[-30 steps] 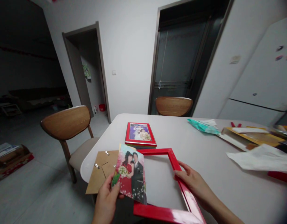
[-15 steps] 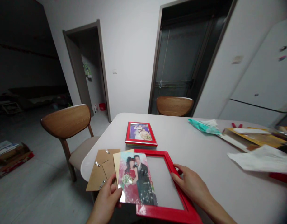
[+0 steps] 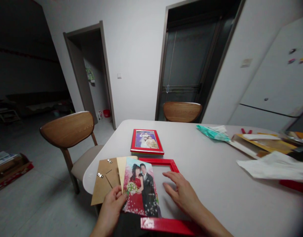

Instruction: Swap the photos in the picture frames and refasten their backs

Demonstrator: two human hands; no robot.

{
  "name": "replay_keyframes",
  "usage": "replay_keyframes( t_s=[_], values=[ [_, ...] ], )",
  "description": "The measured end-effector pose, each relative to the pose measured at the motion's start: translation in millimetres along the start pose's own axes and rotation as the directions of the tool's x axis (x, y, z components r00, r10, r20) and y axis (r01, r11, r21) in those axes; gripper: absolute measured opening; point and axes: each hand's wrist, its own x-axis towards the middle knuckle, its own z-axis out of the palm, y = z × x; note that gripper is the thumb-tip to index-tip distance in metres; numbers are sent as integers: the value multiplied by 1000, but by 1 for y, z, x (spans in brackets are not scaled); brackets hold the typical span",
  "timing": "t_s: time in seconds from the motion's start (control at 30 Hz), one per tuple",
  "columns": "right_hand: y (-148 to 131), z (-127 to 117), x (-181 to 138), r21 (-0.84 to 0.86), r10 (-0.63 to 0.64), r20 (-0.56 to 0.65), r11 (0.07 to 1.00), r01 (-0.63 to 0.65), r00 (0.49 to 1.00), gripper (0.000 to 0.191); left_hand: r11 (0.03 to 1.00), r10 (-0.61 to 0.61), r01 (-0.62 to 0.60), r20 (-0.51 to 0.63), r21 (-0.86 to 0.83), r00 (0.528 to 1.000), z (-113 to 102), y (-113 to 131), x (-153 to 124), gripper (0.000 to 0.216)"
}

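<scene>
My left hand [image 3: 113,205] grips a photo [image 3: 141,191] of a couple, one in a red dress and one in a dark suit, by its left edge. The photo overlaps the left part of an empty red picture frame [image 3: 163,225] at the table's near edge. Over that frame's opening my right hand [image 3: 183,194] hovers with fingers apart and nothing in them. Left of the photo lie a cream sheet [image 3: 120,168] and a brown backing board [image 3: 105,181] with metal clips, both partly hidden.
Farther back on the white table [image 3: 200,158] lies a red framed picture [image 3: 147,141]. At the right are a teal-and-white wrapper [image 3: 213,133], yellow packaging [image 3: 269,143] and a white sheet [image 3: 272,166]. Wooden chairs stand at the left [image 3: 67,128] and the far side [image 3: 182,112].
My right hand has let go of the red frame's right side and moved left over its opening. The photo, still in my left hand, has shifted slightly left and tilted.
</scene>
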Motion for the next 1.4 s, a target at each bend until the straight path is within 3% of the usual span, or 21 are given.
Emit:
replay_keyframes(
  t_s=[0.13,0.23,0.3,0.43,0.6,0.7,0.77,0.83,0.97,1.07,1.17,1.27,1.4],
  values=[
    [-26,-4,-3,368,71,136,923,-117,988,44,998,46,-46,-4,-32,999,2,8,-10,28],
    [-41,-5,-4,682,30,219,710,-175,975,46,997,80,-79,58,-28,995,6,11,-17,29],
    [-43,-2,-3,788,70,213,577,-214,974,46,993,118,-120,92,20,989,12,12,-20,30],
    [-30,12,0,902,182,191,356,-246,965,48,911,278,-305,134,277,951,25,13,-26,28],
    [-19,19,1,978,194,183,66,-199,964,43,618,470,-530,267,580,841,36,18,-34,20],
    [-27,12,0,975,156,220,-75,-211,963,41,507,507,-569,311,647,804,38,20,-35,18],
    [-32,7,0,963,166,254,-130,-234,953,41,498,486,-554,315,667,816,39,21,-32,20],
    [-35,3,-1,951,198,301,-137,-277,933,42,533,429,-507,301,677,852,38,20,-28,23],
    [-34,-3,-2,921,243,388,-59,-386,889,44,665,277,-408,301,626,912,35,14,-17,28],
    [-30,-6,-5,880,231,462,-6,-474,856,41,786,204,-349,319,511,926,34,5,-7,27],
    [-25,-9,-9,842,233,521,16,-539,821,40,913,118,-206,254,351,960,34,-6,3,25],
    [-20,-11,-8,847,252,510,20,-531,822,46,971,31,-82,221,224,975,37,-14,11,27],
    [-14,-16,-4,872,290,443,80,-482,849,52,985,-29,-16,261,169,965,43,-17,16,29]
  ],
)
